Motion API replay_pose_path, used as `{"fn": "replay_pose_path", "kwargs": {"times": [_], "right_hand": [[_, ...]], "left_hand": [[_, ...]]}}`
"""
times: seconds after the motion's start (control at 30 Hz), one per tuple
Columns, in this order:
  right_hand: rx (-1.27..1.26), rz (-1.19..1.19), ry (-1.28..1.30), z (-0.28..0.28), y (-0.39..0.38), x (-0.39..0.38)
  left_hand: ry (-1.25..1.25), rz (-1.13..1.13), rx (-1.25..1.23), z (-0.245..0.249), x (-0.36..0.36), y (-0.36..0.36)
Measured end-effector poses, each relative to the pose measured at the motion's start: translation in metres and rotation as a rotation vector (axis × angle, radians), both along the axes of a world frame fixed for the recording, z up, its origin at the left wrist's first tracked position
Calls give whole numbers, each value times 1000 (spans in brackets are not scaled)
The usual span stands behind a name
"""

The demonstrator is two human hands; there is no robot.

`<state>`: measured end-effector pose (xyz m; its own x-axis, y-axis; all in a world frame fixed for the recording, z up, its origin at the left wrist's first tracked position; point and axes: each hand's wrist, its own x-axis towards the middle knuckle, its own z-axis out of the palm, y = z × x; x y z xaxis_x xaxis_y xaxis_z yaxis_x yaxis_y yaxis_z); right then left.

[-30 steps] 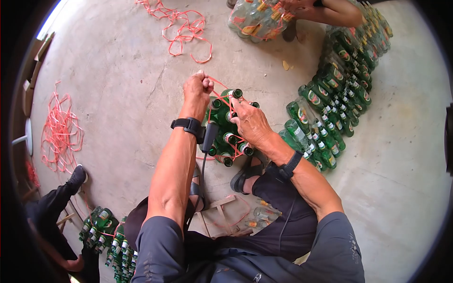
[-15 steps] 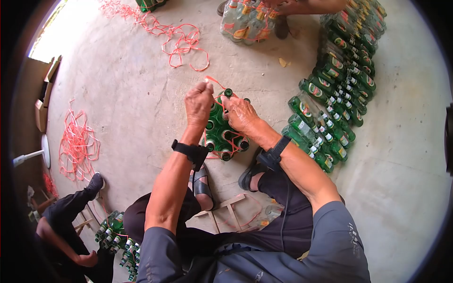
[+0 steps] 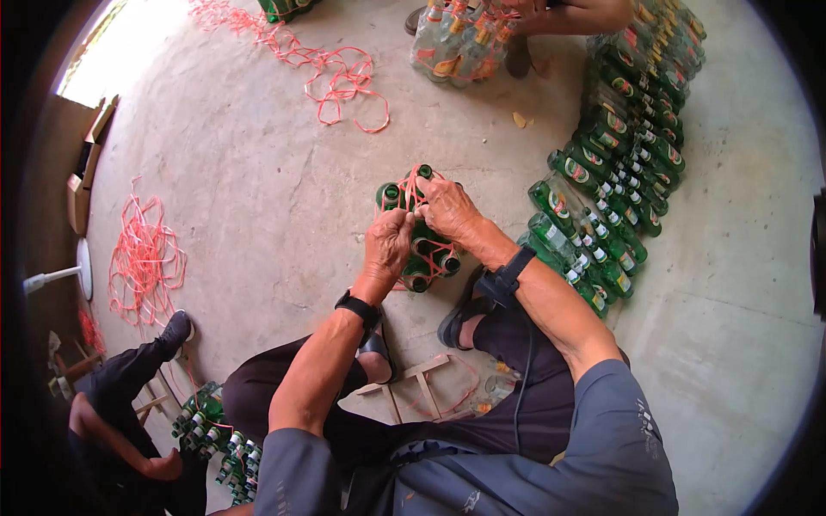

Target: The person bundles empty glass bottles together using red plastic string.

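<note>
A bundle of green glass bottles (image 3: 419, 281) stands upright on the floor between my feet, with pink-and-white plastic string (image 3: 411, 182) running around and across the necks. My left hand (image 3: 387, 248) is closed, its thumb and finger pinching the string over the bundle's middle. Just to its right, my right hand (image 3: 451, 211) has its fingers closed on the string beside a bottle neck at the far side. The two hands nearly touch and cover several of the bottles.
Rows of green bottles (image 3: 602, 185) lie on the right. Loose string (image 3: 146, 258) is heaped at left, with more (image 3: 344, 86) at the far side. Another person's hands (image 3: 538, 15) are at a bundle of clear bottles (image 3: 460, 47). A second person (image 3: 129, 430) sits lower left. A wooden frame (image 3: 420, 378) lies below me.
My left hand has come down and right, from beyond the bundle to its middle, drawing the string in. My right hand has shifted slightly right, staying at the bottle necks.
</note>
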<state>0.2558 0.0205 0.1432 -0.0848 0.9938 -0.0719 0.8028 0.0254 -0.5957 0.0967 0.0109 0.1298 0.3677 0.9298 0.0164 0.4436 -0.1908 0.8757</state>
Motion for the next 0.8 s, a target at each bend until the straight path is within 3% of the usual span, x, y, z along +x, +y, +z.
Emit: {"fn": "replay_pose_path", "kwargs": {"times": [0.13, 0.23, 0.27, 0.37, 0.5, 0.6, 0.63, 0.67, 0.8], "right_hand": [[1, -17, -123, 16, -1, -2], [19, -51, -131, 24, 0, -2], [22, -46, -136, 26, 0, -4], [46, -92, -138, 33, 0, -17], [113, -101, -104, 28, 6, -30], [148, -126, 1, 20, 15, -36], [57, -146, -11, 20, 19, -37], [-34, -167, -22, 20, 21, -37], [5, -251, 12, 8, 23, -37]], "left_hand": [[-166, 148, -109, 1, -1, -8], [-546, 288, -435, 12, -4, -8], [-553, 291, -431, 12, -5, -7], [-960, 413, -561, -3, -11, 0], [-1271, 534, -663, -12, -18, 7], [-1290, 520, -683, -24, -24, 8], [-1294, 526, -684, -24, -25, 7], [-1296, 571, -678, -23, -25, 5], [-1229, 750, -762, -33, -29, 7]]}}
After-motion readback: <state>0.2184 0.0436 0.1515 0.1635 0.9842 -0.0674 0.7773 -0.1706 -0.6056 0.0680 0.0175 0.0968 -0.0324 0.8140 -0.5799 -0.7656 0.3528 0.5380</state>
